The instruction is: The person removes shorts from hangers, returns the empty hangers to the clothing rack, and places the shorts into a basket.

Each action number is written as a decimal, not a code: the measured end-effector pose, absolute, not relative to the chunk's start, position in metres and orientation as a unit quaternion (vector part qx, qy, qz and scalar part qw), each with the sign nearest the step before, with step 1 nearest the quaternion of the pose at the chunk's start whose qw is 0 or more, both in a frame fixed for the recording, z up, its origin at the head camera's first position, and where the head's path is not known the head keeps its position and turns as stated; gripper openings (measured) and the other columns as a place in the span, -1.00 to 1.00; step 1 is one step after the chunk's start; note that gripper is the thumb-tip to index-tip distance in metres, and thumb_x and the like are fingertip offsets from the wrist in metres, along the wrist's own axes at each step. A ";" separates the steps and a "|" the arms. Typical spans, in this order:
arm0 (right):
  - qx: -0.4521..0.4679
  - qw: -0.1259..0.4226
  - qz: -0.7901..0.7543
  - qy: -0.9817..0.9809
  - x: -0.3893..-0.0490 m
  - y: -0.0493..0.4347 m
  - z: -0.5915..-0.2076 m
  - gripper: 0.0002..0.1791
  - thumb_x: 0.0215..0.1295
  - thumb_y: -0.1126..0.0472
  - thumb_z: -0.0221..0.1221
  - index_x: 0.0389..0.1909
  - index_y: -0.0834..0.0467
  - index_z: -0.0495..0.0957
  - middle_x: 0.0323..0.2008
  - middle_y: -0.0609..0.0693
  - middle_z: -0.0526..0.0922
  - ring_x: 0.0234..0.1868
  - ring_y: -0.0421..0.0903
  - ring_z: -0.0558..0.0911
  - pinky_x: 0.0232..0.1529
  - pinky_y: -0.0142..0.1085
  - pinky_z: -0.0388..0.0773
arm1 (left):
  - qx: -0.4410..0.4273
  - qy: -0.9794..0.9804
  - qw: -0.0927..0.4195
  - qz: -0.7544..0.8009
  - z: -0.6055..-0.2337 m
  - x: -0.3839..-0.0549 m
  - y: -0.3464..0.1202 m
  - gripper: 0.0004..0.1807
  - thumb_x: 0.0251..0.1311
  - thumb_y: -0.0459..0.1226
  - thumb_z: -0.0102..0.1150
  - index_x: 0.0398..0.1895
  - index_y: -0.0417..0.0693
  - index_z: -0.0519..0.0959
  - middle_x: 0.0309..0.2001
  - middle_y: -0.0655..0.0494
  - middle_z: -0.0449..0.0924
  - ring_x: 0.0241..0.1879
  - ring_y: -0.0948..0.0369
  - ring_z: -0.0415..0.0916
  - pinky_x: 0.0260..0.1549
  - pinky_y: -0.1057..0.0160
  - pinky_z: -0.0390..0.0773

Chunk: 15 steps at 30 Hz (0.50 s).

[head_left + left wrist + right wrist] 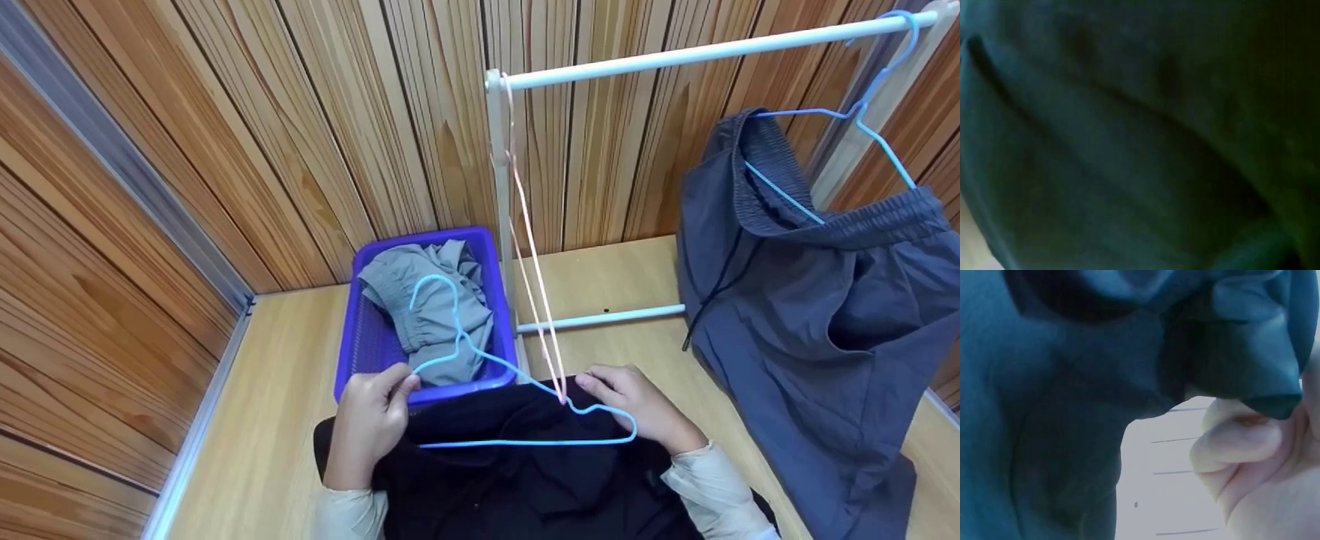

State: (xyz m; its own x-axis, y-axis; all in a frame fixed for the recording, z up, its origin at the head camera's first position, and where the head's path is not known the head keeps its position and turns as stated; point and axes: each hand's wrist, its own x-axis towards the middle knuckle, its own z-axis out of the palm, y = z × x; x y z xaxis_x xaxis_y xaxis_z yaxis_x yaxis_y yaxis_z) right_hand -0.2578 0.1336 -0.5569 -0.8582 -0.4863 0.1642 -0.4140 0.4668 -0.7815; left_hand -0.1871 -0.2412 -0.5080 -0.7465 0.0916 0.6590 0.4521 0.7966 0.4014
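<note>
My left hand pinches the edge of a black garment where one end of a light blue hanger goes in. The hanger's hook points up over the basket, and its other end shows in front of the cloth, near my right hand. That hand grips the garment's top edge at the right with curled fingers. Dark cloth fills the left wrist view, hiding the left hand there. Whether the garment is trousers, I cannot tell.
A purple basket holds grey clothing. Dark grey drawstring trousers hang from a blue hanger on the white rail. From the rail's left end hangs a thin pink hanger, seen edge-on. Wood-patterned walls stand behind.
</note>
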 end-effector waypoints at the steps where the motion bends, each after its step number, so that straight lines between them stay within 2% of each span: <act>1: -0.266 0.053 -0.449 0.851 -0.258 0.135 -0.556 -0.60 0.64 0.08 0.10 -0.49 0.10 0.51 -0.56 -0.27 0.33 -0.50 -0.39 0.38 -0.37 -0.47 0.37 | -0.144 -0.896 0.315 -0.278 -0.509 -0.188 -0.241 -0.80 0.25 -0.40 0.38 -0.50 0.01 0.66 -0.60 0.16 0.71 -0.60 0.32 0.60 -0.50 0.26 0.60; 5: -0.253 0.131 -0.481 0.829 -0.258 0.144 -0.553 -0.64 0.66 0.07 0.07 -0.31 0.19 0.64 -0.45 -0.23 0.47 -0.37 -0.36 0.50 -0.22 -0.47 0.44 | -0.114 -0.911 0.283 -0.279 -0.510 -0.189 -0.239 -0.79 0.27 -0.39 0.35 -0.51 0.03 0.67 -0.58 0.16 0.72 -0.56 0.25 0.65 -0.46 0.18 0.63; 8: -0.211 0.187 -0.513 0.811 -0.256 0.150 -0.547 -0.58 0.68 0.04 0.02 -0.12 0.30 0.69 -0.48 -0.21 0.49 -0.48 -0.35 0.48 -0.38 -0.47 0.44 | -0.102 -0.917 0.263 -0.283 -0.510 -0.189 -0.238 -0.78 0.27 -0.39 0.34 -0.52 0.05 0.66 -0.61 0.20 0.68 -0.56 0.28 0.61 -0.46 0.20 0.60; 10: -0.192 0.205 -0.524 0.804 -0.256 0.152 -0.543 -0.52 0.71 0.03 -0.05 0.01 0.34 0.68 -0.51 -0.19 0.51 -0.59 -0.34 0.44 -0.50 -0.46 0.41 | -0.100 -0.919 0.253 -0.286 -0.510 -0.189 -0.237 -0.77 0.27 -0.38 0.34 -0.54 0.06 0.63 -0.67 0.24 0.56 -0.58 0.32 0.50 -0.50 0.26 0.52; 12: -0.183 0.212 -0.526 0.803 -0.256 0.153 -0.540 -0.50 0.74 0.02 -0.10 0.13 0.30 0.67 -0.55 -0.16 0.52 -0.68 -0.32 0.39 -0.61 -0.45 0.36 | -0.102 -0.919 0.249 -0.287 -0.509 -0.189 -0.237 -0.74 0.27 -0.38 0.34 -0.56 0.06 0.59 -0.71 0.29 0.38 -0.60 0.35 0.36 -0.53 0.32 0.42; 15: -0.193 0.194 -0.502 0.821 -0.255 0.151 -0.535 -0.49 0.75 0.00 -0.16 0.10 0.23 0.70 -0.54 -0.07 0.57 -0.67 -0.30 0.42 -0.59 -0.42 0.40 | -0.107 -0.918 0.249 -0.289 -0.508 -0.188 -0.236 -0.71 0.26 -0.37 0.35 -0.59 0.05 0.54 -0.71 0.35 0.16 -0.61 0.37 0.21 -0.55 0.38 0.27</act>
